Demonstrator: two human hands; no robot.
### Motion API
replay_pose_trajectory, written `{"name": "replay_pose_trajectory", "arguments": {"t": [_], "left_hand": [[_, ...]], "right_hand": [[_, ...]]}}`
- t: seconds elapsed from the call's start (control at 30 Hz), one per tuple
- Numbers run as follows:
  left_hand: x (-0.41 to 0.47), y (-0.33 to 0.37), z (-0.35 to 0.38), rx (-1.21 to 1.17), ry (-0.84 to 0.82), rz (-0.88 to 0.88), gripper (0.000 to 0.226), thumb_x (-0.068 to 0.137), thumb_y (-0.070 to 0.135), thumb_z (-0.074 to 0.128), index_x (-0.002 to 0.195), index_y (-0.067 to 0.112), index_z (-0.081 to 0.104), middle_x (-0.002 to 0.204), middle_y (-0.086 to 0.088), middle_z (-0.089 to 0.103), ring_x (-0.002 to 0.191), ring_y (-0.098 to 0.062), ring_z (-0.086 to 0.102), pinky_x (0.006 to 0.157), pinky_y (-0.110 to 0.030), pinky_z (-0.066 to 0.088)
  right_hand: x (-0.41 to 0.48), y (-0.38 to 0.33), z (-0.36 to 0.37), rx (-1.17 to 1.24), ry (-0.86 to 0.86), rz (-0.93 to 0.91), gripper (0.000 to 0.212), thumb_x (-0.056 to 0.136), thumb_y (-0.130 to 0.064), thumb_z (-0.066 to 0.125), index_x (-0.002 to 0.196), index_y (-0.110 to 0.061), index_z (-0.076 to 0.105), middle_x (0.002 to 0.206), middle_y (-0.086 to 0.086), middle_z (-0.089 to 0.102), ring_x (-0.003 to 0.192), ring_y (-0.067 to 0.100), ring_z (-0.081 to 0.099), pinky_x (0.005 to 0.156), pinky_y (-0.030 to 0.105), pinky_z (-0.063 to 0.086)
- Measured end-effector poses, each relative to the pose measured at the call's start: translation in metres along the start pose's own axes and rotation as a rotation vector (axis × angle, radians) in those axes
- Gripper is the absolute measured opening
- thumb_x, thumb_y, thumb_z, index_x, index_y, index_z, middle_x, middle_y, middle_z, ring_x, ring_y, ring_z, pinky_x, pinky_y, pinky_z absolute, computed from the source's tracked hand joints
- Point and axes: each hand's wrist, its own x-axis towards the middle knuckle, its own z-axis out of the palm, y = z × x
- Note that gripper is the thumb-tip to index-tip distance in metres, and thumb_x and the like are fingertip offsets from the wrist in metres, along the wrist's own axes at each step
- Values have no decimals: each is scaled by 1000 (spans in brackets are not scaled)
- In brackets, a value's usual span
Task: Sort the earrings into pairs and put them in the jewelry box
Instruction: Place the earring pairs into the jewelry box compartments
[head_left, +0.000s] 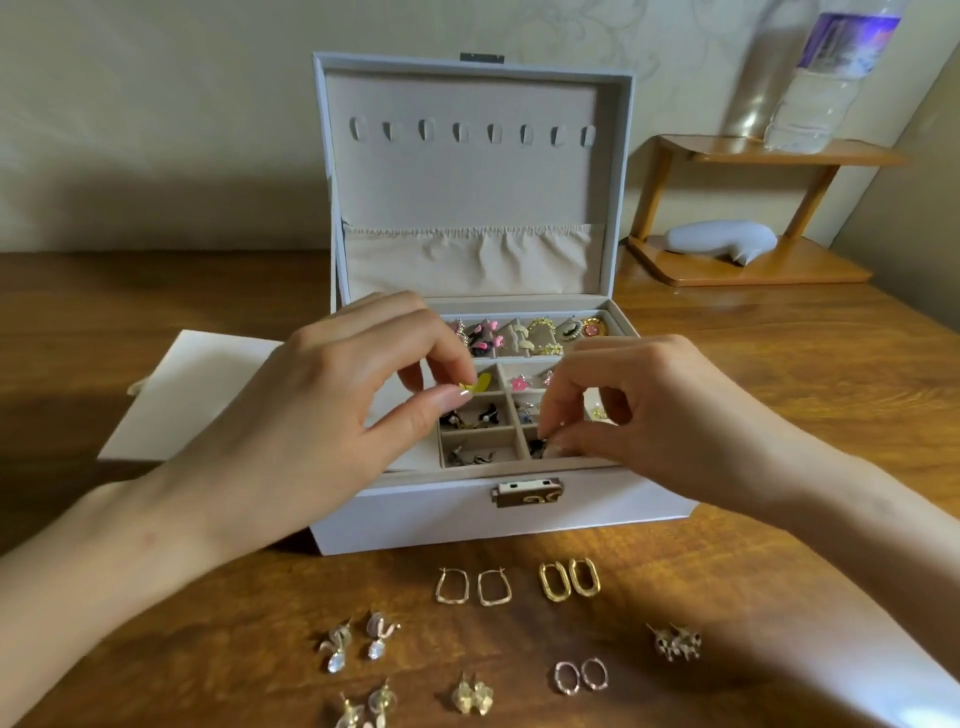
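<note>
Open jewelry box (415, 514), earrings (488, 335) in pairs across its compartments

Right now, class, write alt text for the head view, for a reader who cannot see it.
Two hands work over an open white jewelry box: the left hand pinches a yellow earring, the right hand pinches a dark earring in a front compartment. Earring pairs lie on the wooden table.

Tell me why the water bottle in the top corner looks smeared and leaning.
Head view: the wide-angle lens stretches the corners, so the water bottle leans and blurs; the jewelry box at centre looks sharper; a soft shadow darkens the table left of it.
</note>
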Motion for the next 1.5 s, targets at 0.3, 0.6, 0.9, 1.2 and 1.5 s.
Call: {"name": "replay_pose_trajectory", "arguments": {"t": [0.3,0.6,0.9,1.2,1.5], "left_hand": [[-20,16,-9,42,-74,-32,19,85,45,44,95,32,55,93,20,50,90,-4,53,76,-16,42],[-42,31,-25,55,-71,-87,18,83,42,49,94,30,57,97,21,49,93,2,50,71,-9,41],[-80,27,-26,44,-153,-142,21,80,49,47,93,35,55,99,22,47,95,6,49,71,-10,42],[-92,28,-25,-6,-232,-145,25,74,58,44,87,39,54,100,24,45,97,7,48,76,-13,45],[-103,43,-24,59,-552,-123,20,75,62,52,79,43,46,89,25,48,87,6,45,69,-7,37]], "right_hand": [[-35,-9,-11,30,162,16,14,76,-36,59,85,-32,67,80,-21,58,65,11,50,55,16,41],[-74,-22,-10,19,169,48,24,74,-50,57,93,-37,65,88,-24,58,71,12,56,59,15,46],[-100,-28,5,30,122,95,32,72,-55,51,93,-37,66,91,-21,61,72,11,58,62,24,49],[-103,-26,7,22,115,114,19,82,-16,68,93,-32,69,89,-21,61,75,9,58,63,18,47],[-96,-66,22,104,31,52,10,79,-33,66,88,-33,70,86,-17,61,71,0,56,60,12,43]]}}
